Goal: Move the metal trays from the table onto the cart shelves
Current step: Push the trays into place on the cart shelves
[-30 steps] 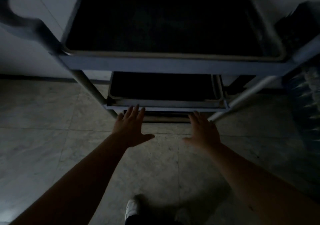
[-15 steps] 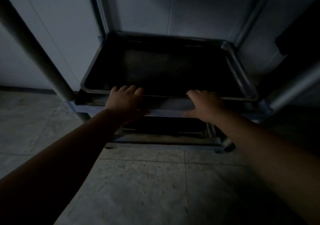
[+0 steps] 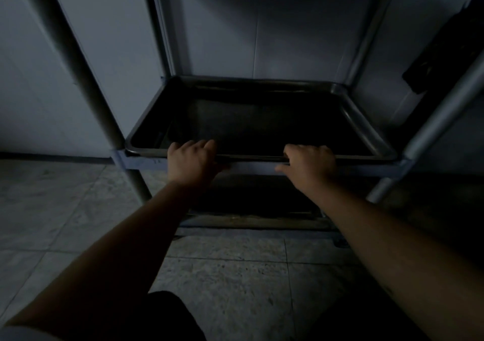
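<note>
Dark rectangular metal tray point(image 3: 262, 123) sits on the grey cart's middle shelf point(image 3: 251, 166), left hand point(image 3: 192, 161) and right hand point(image 3: 310, 163) seemingly curled over its near rim in dim light; looks rigid, smooth, likely light, best held two-handed at rim.

A metal tray point(image 3: 262, 120) lies on the middle shelf point(image 3: 146, 163) of the cart, between its left post point(image 3: 91, 89) and right post point(image 3: 434, 120). The left hand point(image 3: 191, 163) and right hand point(image 3: 310, 165) rest on the tray's near rim, left and right of its middle. Below sits a lower shelf point(image 3: 251, 222); a wall point(image 3: 275, 34) stands behind the cart, and the tiled floor point(image 3: 65, 209) lies beneath it.
</note>
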